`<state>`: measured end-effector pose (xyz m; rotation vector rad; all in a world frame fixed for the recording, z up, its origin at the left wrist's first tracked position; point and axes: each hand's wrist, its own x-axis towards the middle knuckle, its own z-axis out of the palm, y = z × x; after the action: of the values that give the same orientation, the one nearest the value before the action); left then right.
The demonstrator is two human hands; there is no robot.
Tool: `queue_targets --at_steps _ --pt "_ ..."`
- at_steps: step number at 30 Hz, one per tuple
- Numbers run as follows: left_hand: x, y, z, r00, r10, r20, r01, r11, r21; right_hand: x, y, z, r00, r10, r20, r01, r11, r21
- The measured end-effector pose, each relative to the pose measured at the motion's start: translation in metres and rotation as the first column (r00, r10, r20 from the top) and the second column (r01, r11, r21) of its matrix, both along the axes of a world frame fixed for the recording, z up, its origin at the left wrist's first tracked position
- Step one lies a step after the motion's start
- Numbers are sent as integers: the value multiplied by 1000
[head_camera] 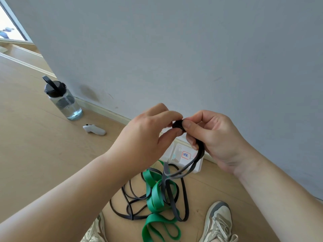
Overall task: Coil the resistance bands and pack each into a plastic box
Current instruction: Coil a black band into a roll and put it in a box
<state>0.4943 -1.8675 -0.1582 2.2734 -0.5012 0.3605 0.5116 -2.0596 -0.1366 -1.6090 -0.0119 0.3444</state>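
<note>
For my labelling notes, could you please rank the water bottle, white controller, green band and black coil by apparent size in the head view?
1. green band, sprawled and nearest the camera
2. water bottle
3. white controller
4. black coil, only partly visible

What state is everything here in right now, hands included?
Grey band: roll started at one end, rest hanging to the floor.
Left hand: pinches the rolled end.
Right hand: grips the band too.
Green band: uncoiled, lying on the floor.
Plastic box: on the floor, lid unclear.
Water bottle: upright, cap on.

dark band (pixel 199 154) partly coiled, green band (pixel 156 198) tangled
</note>
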Motion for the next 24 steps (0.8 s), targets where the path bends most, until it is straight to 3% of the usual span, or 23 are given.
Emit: queue_targets --at_steps 8,17,24 --pt "-4 -6 6 995 94 -39 -92 995 50 -7 5 -1 994 -36 -107 50 990 132" --pt "-5 -11 7 975 199 102 -202 979 26 -9 9 5 975 -117 -189 159 961 227" --pt "-5 -11 1 968 186 171 -169 980 -106 -11 11 5 974 -110 -196 165 943 288"
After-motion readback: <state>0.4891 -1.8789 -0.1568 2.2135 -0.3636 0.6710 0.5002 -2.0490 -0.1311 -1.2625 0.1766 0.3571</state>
